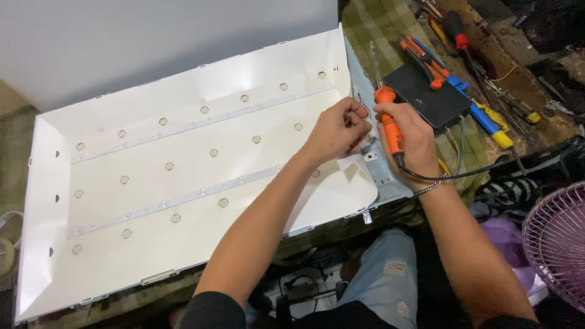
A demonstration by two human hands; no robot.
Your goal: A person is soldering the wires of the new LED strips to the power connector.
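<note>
A wide white backlight tray [109, 256] lies open in front of me, with two long light strips [183, 198] and rows of small round lenses across it. My right hand [411, 137] grips an orange soldering iron [390, 125] with its metal tip pointing up and away, its black cord trailing right. My left hand [338, 128] pinches thin red wires [364, 105] at the tray's right edge, right beside the iron. A grey metal frame corner [384, 176] shows under my hands.
A black box [426, 94] lies just right of my hands, with orange-blue pliers [426, 61] on it. Screwdrivers and tools [481, 55] clutter the bench at the back right. A pink fan grille [557, 240] stands at the right edge. My knee in jeans [387, 280] is below.
</note>
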